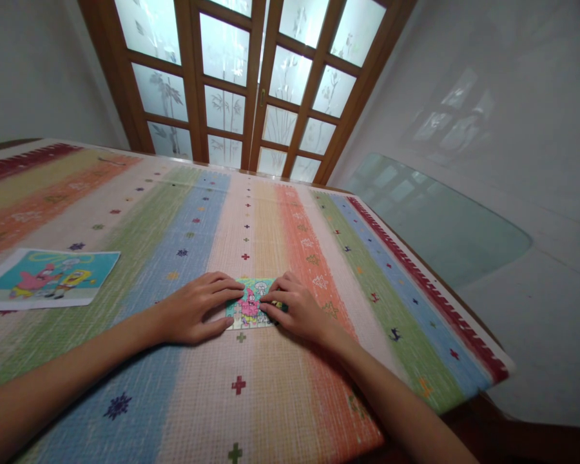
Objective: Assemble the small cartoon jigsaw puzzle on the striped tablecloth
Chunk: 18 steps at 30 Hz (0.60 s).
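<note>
A small, mostly assembled-looking jigsaw puzzle [250, 308] with a pink cartoon figure lies flat on the striped tablecloth. My left hand [193, 310] rests at its left side, fingers stretched out and thumb apart, the tips touching the puzzle's edge. From the right, my right hand [297, 306] reaches over the puzzle, its bent fingers spread and their tips on the picture. This hand covers the right part of the puzzle. No loose piece can be made out between its fingers.
To the left lies a printed sheet [53, 278] with a cartoon picture. The striped tablecloth [203, 380] covers the table. Beyond the far edge stand wooden doors with frosted panes [225, 48]. A pale wall [522, 116] is on the right.
</note>
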### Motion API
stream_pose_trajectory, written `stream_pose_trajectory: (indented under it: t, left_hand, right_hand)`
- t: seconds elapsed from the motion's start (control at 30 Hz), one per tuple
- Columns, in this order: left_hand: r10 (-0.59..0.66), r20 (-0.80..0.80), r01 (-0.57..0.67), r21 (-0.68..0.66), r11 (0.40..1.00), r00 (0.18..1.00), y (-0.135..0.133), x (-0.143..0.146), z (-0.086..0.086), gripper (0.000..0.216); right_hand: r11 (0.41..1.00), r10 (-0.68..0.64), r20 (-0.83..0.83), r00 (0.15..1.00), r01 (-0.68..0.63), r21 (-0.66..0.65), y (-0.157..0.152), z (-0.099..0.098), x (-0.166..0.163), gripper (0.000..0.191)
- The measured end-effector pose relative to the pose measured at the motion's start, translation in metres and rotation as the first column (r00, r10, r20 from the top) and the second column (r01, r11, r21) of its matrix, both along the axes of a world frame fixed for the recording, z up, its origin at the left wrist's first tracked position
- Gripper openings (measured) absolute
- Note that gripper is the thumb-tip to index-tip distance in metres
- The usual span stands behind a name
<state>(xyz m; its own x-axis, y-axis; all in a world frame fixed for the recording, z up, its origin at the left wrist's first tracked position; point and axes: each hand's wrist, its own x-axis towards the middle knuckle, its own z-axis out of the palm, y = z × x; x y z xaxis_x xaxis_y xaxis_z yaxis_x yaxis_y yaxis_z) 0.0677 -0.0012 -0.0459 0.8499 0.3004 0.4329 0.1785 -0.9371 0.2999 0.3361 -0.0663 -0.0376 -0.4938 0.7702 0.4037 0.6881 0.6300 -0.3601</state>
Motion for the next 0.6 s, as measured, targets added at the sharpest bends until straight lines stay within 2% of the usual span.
stream_pose_trajectory:
  t: [0.37,0.6]
  left_hand:
    - [0.004,0.003,-0.003,-0.016,1.0,1.0,-0.001,0.001,0.002,0.04]
    - [0.0,-0.002,0.0,0.008,1.0,1.0,0.0,0.0,0.0,0.039]
  right_hand:
    - [0.988,0.145,0.096,0.985,-0.149,0.036,-0.009,0.003,-0.019,0.027]
    - [0.959,0.229,0.033,0.973,-0.231,0.163,-0.009,0.005,-0.019,0.025]
